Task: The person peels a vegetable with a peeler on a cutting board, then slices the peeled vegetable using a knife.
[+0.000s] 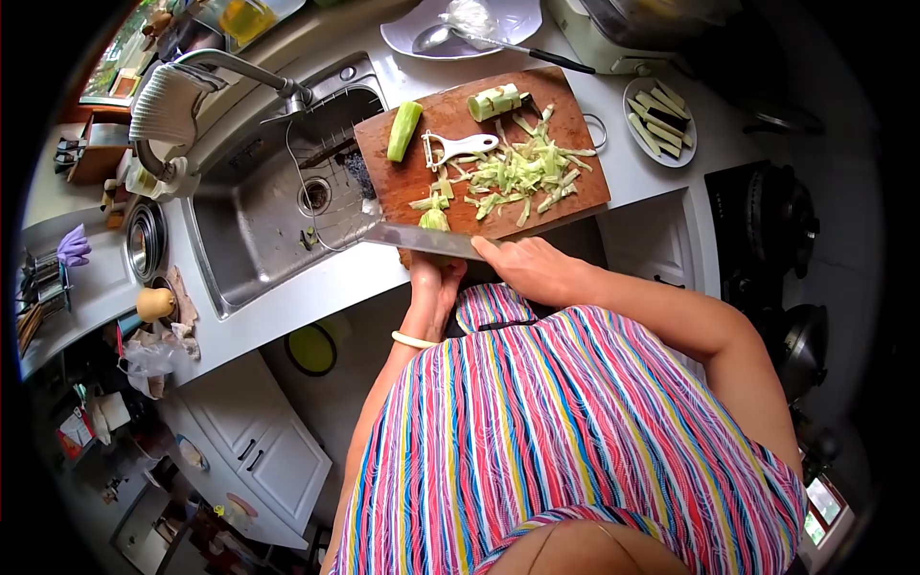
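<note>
My right hand is wrapped round the handle of a knife, whose wide blade points left over the near edge of the wooden cutting board. Just under the blade is my left hand, its fingers mostly hidden by it. A pale green vegetable piece shows right behind the blade. On the board lie green peelings, a white peeler, a peeled green piece at the left and a thicker piece at the back.
Left of the board is a steel sink with a faucet. A white plate of cut strips stands at the right. Behind are a white dish and a spoon. A stove is at far right.
</note>
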Motion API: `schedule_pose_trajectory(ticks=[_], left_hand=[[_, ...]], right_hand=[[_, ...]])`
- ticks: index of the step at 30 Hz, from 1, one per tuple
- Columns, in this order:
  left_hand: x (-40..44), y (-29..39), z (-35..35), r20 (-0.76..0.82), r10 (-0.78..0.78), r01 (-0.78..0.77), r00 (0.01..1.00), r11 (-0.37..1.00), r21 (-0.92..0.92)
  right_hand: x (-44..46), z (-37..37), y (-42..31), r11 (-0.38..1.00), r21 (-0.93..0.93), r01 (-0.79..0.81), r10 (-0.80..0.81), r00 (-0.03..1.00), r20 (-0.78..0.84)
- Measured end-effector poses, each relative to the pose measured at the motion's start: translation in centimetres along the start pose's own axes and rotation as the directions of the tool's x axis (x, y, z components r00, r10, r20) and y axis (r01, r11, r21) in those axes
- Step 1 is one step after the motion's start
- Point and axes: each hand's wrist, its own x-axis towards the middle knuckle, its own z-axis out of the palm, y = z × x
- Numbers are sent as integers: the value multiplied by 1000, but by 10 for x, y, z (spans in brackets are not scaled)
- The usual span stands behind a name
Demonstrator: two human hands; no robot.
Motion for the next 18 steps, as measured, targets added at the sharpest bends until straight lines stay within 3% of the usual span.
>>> schedule_pose_trajectory(ticks=[4, 7, 10, 18], left_hand=[[-2, 1, 7, -30, -3, 3, 1000, 1000, 0], [1, 4, 2, 60, -17, 15, 998, 999, 40], [-2, 7, 11, 33, -26, 27, 999, 999, -36], [19, 14, -11, 141, 10, -15, 990, 999, 40]], right_hand=[[-10, -3, 1, 999, 39, -8, 8, 1000, 0], [4, 4, 3, 999, 48, 3, -3, 1000, -5], [23, 16, 12, 1000, 28, 5, -4, 999, -39], [39, 23, 16, 999, 27, 45, -41, 992, -121]])
